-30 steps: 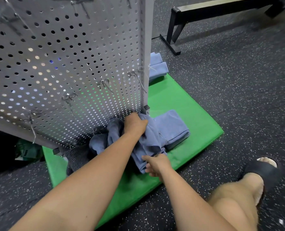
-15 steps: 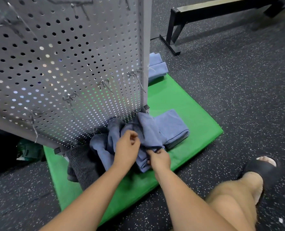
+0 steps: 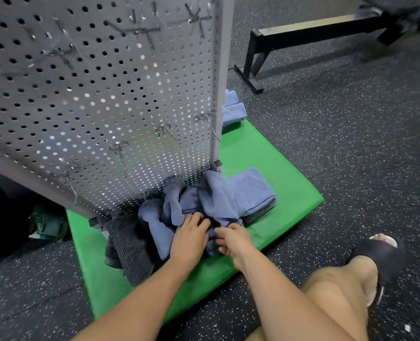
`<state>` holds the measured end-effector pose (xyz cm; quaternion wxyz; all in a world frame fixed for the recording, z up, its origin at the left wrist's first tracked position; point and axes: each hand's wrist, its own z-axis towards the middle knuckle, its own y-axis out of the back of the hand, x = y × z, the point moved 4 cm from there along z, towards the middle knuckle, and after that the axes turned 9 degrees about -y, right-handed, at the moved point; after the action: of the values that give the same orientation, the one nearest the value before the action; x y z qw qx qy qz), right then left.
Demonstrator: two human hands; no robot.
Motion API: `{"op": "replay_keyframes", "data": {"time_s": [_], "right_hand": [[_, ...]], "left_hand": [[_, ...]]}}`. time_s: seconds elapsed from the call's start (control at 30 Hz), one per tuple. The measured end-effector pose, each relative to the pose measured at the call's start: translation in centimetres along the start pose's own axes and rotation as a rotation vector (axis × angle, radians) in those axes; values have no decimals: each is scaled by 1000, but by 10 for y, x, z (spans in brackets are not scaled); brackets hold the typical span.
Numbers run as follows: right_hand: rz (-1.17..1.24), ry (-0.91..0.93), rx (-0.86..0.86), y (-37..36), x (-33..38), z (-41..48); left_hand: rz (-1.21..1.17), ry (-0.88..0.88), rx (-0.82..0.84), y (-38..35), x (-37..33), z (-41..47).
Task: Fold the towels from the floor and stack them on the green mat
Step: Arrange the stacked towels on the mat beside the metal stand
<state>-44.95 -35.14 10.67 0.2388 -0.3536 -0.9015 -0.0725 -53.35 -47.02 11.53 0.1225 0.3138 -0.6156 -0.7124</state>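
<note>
A crumpled blue towel (image 3: 199, 200) lies bunched on the green mat (image 3: 265, 153), against the foot of a pegboard stand. My left hand (image 3: 189, 238) and my right hand (image 3: 233, 239) sit side by side at its near edge, both pinching the blue cloth. Right of the heap lies a folded blue towel (image 3: 253, 190), flat on the mat. A dark striped towel (image 3: 130, 247) is heaped on the mat to the left of my hands. More blue towels (image 3: 232, 110) lie past the mat's far end, partly hidden by the stand.
The grey perforated pegboard stand (image 3: 105, 94) with wire hooks rises over the mat's left half. A black bench frame (image 3: 258, 52) stands at the back right on speckled rubber floor. My bent leg and black slipper (image 3: 378, 252) are at the lower right.
My left hand came down from the top of the crumpled towel toward me and now meets my right hand at the towel's near edge. The heap has shifted slightly.
</note>
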Motion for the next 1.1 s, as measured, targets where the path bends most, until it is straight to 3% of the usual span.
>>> {"op": "replay_keyframes", "data": {"time_s": [0.1, 0.27, 0.53, 0.83, 0.97, 1.1], "right_hand": [[-34, 26, -6, 4, 3, -7], [13, 71, -104, 16, 6, -18], [96, 28, -31, 18, 0, -39], [103, -6, -124, 45, -3, -84], [82, 122, -90, 46, 4, -123], [129, 208, 9, 43, 13, -152]], "left_hand": [[-40, -84, -17, 8, -7, -1], [-225, -60, -26, 30, -19, -14], [-651, 119, -69, 53, -47, -43], [-730, 111, -13, 87, -77, -55], [-713, 40, -33, 110, -83, -54], [-822, 102, -96, 142, -81, -52]]}}
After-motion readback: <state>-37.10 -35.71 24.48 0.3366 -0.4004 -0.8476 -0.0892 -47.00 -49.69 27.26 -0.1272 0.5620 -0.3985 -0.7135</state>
